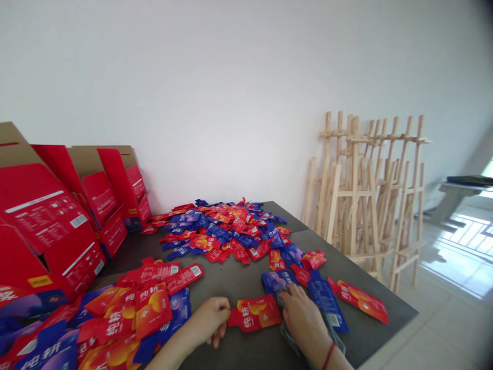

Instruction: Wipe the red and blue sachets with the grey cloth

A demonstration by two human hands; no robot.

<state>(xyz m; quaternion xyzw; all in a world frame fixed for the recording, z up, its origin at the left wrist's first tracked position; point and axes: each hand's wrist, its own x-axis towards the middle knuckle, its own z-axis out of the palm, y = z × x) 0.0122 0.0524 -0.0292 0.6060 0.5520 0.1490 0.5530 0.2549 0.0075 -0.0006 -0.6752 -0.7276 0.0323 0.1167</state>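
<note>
Okay, left hand [210,321] sits near the front of the table, fingers curled in, pinching the narrow tab end of a red foil pouch [256,313]. The pouch lies flat on the dark tabletop [246,280], between the two hands, with an orange fruit-like print on it. Right hand [304,313] is bunched around a crumpled grey cloth [295,343], fingers closed on it, fingertips just beside the pouch's upper right corner. Can't tell if they touch the pouch. Red string bracelet [328,355] on the right wrist.

Just right of the right hand, a blue pouch [327,306] lies at a slant, and a red pouch [362,303] lies further right, near the table edge. A purple-blue pouch [277,280] sits just above the right hand. Beyond them, a big loose mound of red and blue pouches [219,231] covers the far end of the table. Another overlapping heap of pouches [152,308] sits just left of the left hand, with Chinese print on them.

Open red cardboard cartons [46,221] stand in a row along the table's left side. Wooden easels [362,195] lean together past the table, against the white wall [231,92]. Sunlit floor tiles [454,318] show at right.
</note>
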